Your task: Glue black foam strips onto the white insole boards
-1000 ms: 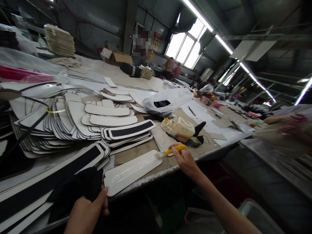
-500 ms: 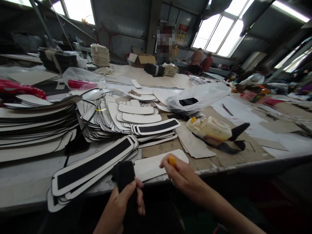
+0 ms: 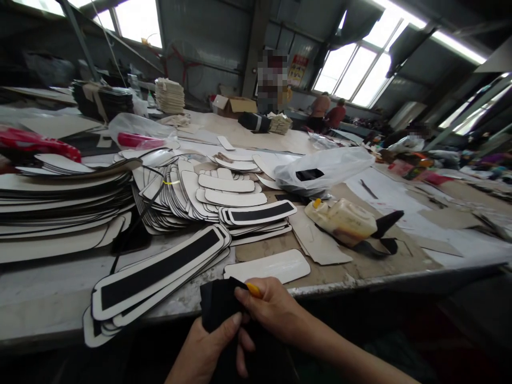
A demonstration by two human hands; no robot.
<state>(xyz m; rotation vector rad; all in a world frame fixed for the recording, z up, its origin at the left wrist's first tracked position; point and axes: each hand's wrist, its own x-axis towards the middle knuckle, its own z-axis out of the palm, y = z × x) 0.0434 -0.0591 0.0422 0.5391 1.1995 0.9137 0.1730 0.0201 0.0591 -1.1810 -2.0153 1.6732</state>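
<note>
In my left hand (image 3: pixel 210 341) is a small stack of black, cloth-like strips (image 3: pixel 218 301), clasped between thumb and fingers just in front of the table edge. My right hand (image 3: pixel 274 309) is closed round a small orange-yellow item (image 3: pixel 254 289) that looks like a handle; most of it is hidden in the palm. Its thumb and fingertips also pinch the upper right corner of the black strips. Just beyond both hands, a white, shiny curved panel (image 3: pixel 276 266) lies flat on the table. To the left, white panels with black strips on top (image 3: pixel 160 272) form a fanned pile overhanging the edge.
Large stacks of white curved panels (image 3: pixel 60 213) fill the table's left side. A stained plastic jug (image 3: pixel 352 218) lies on its side at right, near a clear plastic bag (image 3: pixel 340 162). A cardboard box (image 3: pixel 234 105) stands farther back. People (image 3: pixel 324 109) are in the background.
My right hand has moved left and down from above the white panel to the black strips, and now pinches their corner. My left hand with the strips has shifted slightly right and down.
</note>
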